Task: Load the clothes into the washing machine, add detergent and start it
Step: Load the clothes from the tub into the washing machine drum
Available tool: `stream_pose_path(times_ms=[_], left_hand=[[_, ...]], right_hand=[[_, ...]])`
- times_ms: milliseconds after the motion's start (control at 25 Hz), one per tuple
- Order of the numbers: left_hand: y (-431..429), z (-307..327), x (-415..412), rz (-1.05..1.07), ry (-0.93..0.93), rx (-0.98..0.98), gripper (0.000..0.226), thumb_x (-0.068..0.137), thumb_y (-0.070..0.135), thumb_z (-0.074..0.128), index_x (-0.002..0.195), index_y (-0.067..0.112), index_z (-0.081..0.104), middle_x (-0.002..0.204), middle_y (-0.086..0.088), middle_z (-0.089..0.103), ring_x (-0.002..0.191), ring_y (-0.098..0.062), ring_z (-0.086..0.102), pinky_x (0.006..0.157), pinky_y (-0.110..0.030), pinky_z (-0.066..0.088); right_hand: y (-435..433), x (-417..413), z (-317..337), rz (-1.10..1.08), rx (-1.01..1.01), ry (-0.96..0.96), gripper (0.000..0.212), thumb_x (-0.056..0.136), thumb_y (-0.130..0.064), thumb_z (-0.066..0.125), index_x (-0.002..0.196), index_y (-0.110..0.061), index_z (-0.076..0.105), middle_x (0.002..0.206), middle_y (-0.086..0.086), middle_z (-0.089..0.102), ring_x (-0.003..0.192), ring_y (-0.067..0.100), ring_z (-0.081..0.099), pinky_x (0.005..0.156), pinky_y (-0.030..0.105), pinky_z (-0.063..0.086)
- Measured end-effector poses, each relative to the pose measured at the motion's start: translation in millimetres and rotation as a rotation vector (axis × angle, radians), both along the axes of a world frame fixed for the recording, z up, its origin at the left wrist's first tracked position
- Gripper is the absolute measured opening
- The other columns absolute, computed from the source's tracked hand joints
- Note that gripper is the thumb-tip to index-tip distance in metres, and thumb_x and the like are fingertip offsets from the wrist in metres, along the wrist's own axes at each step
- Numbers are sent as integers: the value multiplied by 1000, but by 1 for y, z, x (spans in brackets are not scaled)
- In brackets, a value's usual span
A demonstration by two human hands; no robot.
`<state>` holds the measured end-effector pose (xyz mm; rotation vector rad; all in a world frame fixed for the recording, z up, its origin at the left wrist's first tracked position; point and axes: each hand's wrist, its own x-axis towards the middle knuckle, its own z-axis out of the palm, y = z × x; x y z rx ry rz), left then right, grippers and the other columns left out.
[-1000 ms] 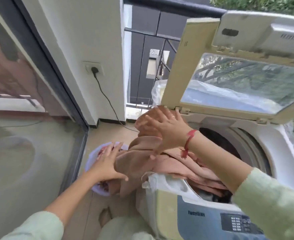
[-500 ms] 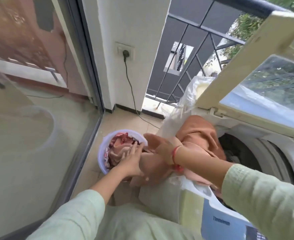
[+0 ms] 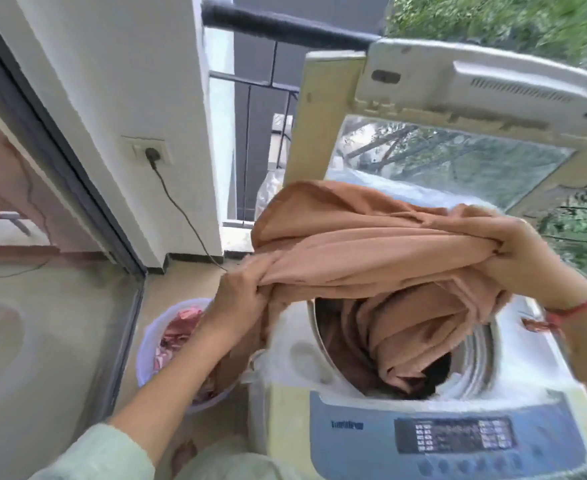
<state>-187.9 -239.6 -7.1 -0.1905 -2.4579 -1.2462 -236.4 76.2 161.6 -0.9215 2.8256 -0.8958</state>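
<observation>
A large peach-brown cloth [image 3: 364,244] is stretched above the open top-loading washing machine [image 3: 319,403]. My left hand [image 3: 240,299] grips its left end over the machine's left edge. My right hand [image 3: 527,251] grips its right end above the drum's far right side. Part of the cloth hangs down into the drum [image 3: 472,348], onto dark clothes inside. The machine's lid [image 3: 458,109] stands raised behind. A lilac tub [image 3: 146,348] holding pink clothes [image 3: 178,337] sits on the floor left of the machine.
The machine's blue control panel [image 3: 454,434] faces me at the front. A wall socket [image 3: 150,154] with a black cable sits on the white pillar to the left. A sliding glass door [image 3: 43,306] borders the left side. A dark balcony railing [image 3: 285,26] runs behind.
Both hands lifted the peach-brown cloth from the tub side up over the drum and now hold it spread; the view swung right, back over the machine.
</observation>
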Motion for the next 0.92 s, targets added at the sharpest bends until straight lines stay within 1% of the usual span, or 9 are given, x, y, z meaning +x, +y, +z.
stream_pose_path(times_ms=[120, 200, 320, 360, 440, 520, 640, 800, 920], left_hand=[[69, 47, -14, -82, 248, -180, 47, 83, 38, 64, 125, 18, 59, 122, -3, 64, 113, -18, 58, 100, -35, 39], [114, 49, -26, -68, 269, -364, 47, 81, 30, 69, 125, 17, 59, 121, -6, 64, 112, -24, 60, 99, -45, 43], [155, 21, -33, -176, -168, -751, 45, 86, 16, 38, 128, 18, 53, 128, -9, 58, 122, -32, 51, 103, -58, 30], [159, 10, -30, -256, -413, -885, 48, 88, 17, 39, 135, 19, 44, 137, -8, 49, 133, -31, 38, 107, -60, 19], [150, -1, -21, -348, -590, -1044, 53, 90, 32, 49, 140, 23, 34, 149, -6, 30, 143, -28, 14, 109, -63, 6], [120, -1, -11, -330, -429, -918, 55, 89, 48, 48, 138, 28, 36, 154, -1, 22, 145, -23, 4, 109, -63, 3], [47, 4, 2, -141, -203, -579, 75, 76, 72, 37, 141, 35, 31, 153, 1, 25, 144, -22, 11, 111, -59, 6], [-67, -41, 19, -165, -503, -471, 119, 49, 93, 48, 147, 41, 3, 157, 7, 1, 145, -17, 4, 114, -53, 17], [-93, -79, 30, -216, -705, -533, 141, 39, 79, 68, 143, 42, -20, 157, 6, -9, 145, -17, 4, 114, -47, 20]], right_hand=[[69, 15, 1, -266, -151, 117, 42, 72, -12, 55, 113, -18, 64, 104, 7, 63, 102, 0, 57, 92, 12, 39], [97, 21, -33, -422, -114, 214, 51, 66, -20, 47, 115, -17, 62, 104, 6, 59, 100, 8, 57, 90, 17, 41], [112, 25, -110, -458, 182, 162, 64, 65, -29, 43, 129, -30, 47, 114, 10, 56, 101, 33, 54, 87, 42, 48], [110, 25, -132, -373, 391, -5, 68, 67, -35, 43, 135, -35, 39, 125, 11, 53, 108, 35, 53, 90, 43, 47], [98, 26, -164, -145, 733, -366, 71, 77, -38, 53, 143, -40, 25, 146, 11, 34, 129, 34, 39, 104, 42, 38], [76, 21, -176, -70, 683, -440, 72, 82, -32, 61, 144, -35, 25, 151, 9, 23, 138, 31, 28, 111, 39, 29], [21, 10, -164, -38, 532, -262, 87, 79, -37, 66, 148, -33, 13, 156, 6, 10, 140, 27, 21, 112, 37, 26], [-83, 7, -139, 182, 273, -190, 100, 68, -71, 60, 147, -42, 5, 157, -5, -3, 145, 20, 0, 117, 46, 10], [-157, -2, -142, 117, 402, -194, 101, 65, -74, 61, 144, -48, 4, 158, -1, -10, 144, 33, -4, 113, 59, 10]])
